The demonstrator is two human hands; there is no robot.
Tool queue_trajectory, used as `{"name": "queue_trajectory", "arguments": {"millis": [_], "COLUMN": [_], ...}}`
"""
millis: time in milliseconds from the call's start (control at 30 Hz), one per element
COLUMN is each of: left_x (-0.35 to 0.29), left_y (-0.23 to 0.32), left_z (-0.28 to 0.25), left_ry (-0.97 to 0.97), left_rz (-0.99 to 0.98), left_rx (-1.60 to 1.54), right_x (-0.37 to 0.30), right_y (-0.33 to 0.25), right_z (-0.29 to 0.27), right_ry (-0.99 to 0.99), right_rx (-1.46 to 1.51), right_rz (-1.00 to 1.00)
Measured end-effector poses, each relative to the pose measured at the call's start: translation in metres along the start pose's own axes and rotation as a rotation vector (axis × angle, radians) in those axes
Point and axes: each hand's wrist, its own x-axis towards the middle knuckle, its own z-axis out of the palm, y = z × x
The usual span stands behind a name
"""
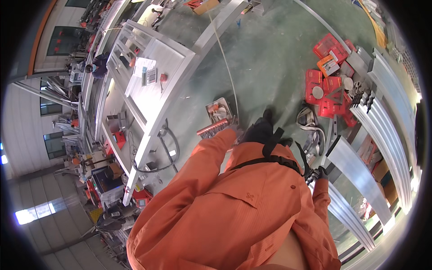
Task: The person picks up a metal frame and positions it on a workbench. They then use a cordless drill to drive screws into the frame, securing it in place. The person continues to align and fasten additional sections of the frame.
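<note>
My left hand (pixel 236 128), in a greyish glove, reaches down in front of my left leg. Its fingers are mostly hidden by the orange sleeve and the leg. Right beside it is a red strip with a row of dark, bristle-like pieces (pixel 213 128); whether the hand grips it I cannot tell. Just beyond stands a small open box (pixel 217 109) holding orange and whitish items. Out to my right side, my right hand (pixel 319 173) wears a dark grey glove, its fingers curled. It is close to the ends of long silver metal profiles (pixel 344 211); what it holds is unclear.
A pale workbench (pixel 173 85) with a calculator (pixel 149 77) and papers stands at left, a dark looped cable (pixel 173 139) below its edge. Red boxes (pixel 330 96) are piled at right, near a grey bag (pixel 310 126) and stacked profiles (pixel 382 135). One person (pixel 96 65) is far left.
</note>
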Motion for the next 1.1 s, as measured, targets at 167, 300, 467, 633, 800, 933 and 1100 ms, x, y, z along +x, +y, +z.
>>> {"name": "queue_trajectory", "arguments": {"millis": [167, 300, 467, 633, 800, 933, 1100], "left_x": [0.048, 0.147, 0.216, 0.36, 0.476, 0.489, 0.357], "left_y": [-0.073, -0.079, -0.092, -0.035, 0.132, 0.215, 0.283], "left_z": [-0.155, -0.222, -0.3, -0.518, -0.553, -0.491, -0.297], "left_ry": [0.131, -0.068, -0.046, 0.112, -0.022, -0.15, -0.438], "left_rz": [-0.196, -0.069, -0.445, -0.233, -0.054, 0.31, 0.533], "left_rx": [0.024, -0.039, -0.362, 0.698, 0.338, -0.074, 0.366], "right_x": [0.083, 0.097, 0.023, -0.018, 0.0, 0.034, 0.034], "right_y": [0.021, 0.051, 0.071, 0.015, 0.056, 0.062, 0.043], "right_z": [0.212, 0.228, 0.301, 0.418, 0.443, 0.448, 0.424], "right_ry": [-0.106, 0.009, 0.298, 0.299, 0.328, 0.349, 0.393], "right_rx": [0.113, -0.014, -0.427, 0.137, 0.104, 0.005, -0.108], "right_rz": [0.071, -0.253, -0.133, -0.114, -0.013, 0.049, 0.152]}}
